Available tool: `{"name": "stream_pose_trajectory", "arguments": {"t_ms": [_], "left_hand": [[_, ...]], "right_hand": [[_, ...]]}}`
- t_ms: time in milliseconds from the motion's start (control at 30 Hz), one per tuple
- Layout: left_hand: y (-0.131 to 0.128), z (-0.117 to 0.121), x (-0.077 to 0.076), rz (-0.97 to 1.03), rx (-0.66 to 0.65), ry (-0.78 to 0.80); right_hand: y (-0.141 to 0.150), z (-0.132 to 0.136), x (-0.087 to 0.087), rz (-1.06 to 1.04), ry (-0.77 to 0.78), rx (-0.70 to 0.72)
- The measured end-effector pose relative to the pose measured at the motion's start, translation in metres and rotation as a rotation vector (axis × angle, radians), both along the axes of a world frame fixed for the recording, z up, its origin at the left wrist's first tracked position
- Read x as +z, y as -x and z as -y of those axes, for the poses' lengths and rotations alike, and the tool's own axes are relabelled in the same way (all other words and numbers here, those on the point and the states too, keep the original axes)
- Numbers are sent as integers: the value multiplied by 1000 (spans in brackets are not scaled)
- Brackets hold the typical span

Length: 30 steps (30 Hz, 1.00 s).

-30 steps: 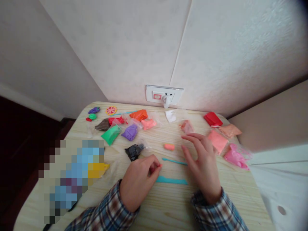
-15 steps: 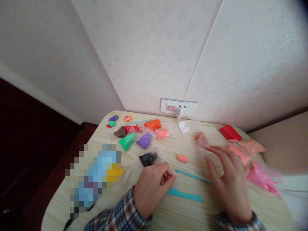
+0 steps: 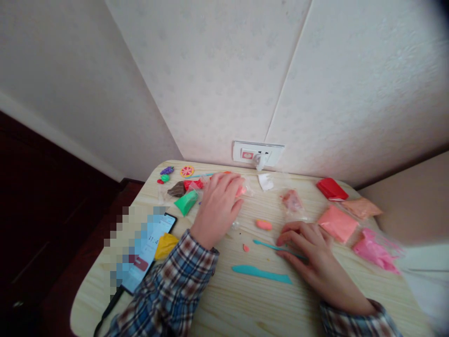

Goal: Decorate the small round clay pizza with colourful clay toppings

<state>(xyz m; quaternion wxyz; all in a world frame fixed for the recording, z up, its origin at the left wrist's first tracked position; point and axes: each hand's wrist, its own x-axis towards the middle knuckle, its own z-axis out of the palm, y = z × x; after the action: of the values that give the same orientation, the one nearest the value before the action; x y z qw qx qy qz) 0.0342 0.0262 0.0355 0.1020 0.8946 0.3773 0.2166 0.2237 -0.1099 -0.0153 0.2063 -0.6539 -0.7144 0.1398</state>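
My left hand (image 3: 219, 206) reaches over a group of bagged modelling clay, fingers stretched out and bent slightly down. It covers most of the orange and purple packets; a coral clay packet (image 3: 241, 190) shows past its fingers. My right hand (image 3: 312, 257) hovers low with thumb and fingers apart around a thin blue modelling tool (image 3: 268, 245). Whether it touches the tool, I cannot tell. Between the hands lie an oblong coral and orange clay piece (image 3: 264, 224) and a small coral clay bit (image 3: 246, 248). A flat blue clay knife (image 3: 261, 274) lies nearer to me.
Left of my arm are a phone (image 3: 149, 252) and a yellow clay packet (image 3: 166, 245). Green clay (image 3: 186, 202) and small clay fruits (image 3: 165, 178) sit farther back. Coral packet (image 3: 338, 223), pink bag (image 3: 375, 250) and red packet (image 3: 332, 189) are right. A wall socket (image 3: 257, 154) is behind.
My left hand has moved away from me, onto the clay packets. The small coral bit now shows on the table. My right hand has come down and left to the thin tool.
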Motion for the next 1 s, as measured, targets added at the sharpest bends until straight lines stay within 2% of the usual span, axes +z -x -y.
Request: {"name": "stream_pose_trajectory", "arguments": {"t_ms": [133, 267, 467, 600, 667, 733, 867, 1000], "left_hand": [[-11, -7, -14, -157, 33, 8], [-12, -10, -23, -125, 78, 48], [-6, -9, -21, 67, 50, 116], [-2, -1, -13, 339, -133, 231], [-1, 4, -10, 513, -253, 335], [1, 9, -9, 636, -316, 456], [3, 18, -11, 731, -324, 672], [4, 24, -13, 715, -307, 669]], "right_hand": [[5, -2, -1, -5, -27, -24], [4, -2, -1, -71, -86, -77], [6, 0, 6, -345, -120, -165], [15, 0, 17, -541, -159, -245], [19, -1, 23, -628, -188, -244], [22, 0, 28, -691, -221, -258], [27, 2, 33, -723, -267, -318], [33, 5, 34, -665, -280, -345]]}}
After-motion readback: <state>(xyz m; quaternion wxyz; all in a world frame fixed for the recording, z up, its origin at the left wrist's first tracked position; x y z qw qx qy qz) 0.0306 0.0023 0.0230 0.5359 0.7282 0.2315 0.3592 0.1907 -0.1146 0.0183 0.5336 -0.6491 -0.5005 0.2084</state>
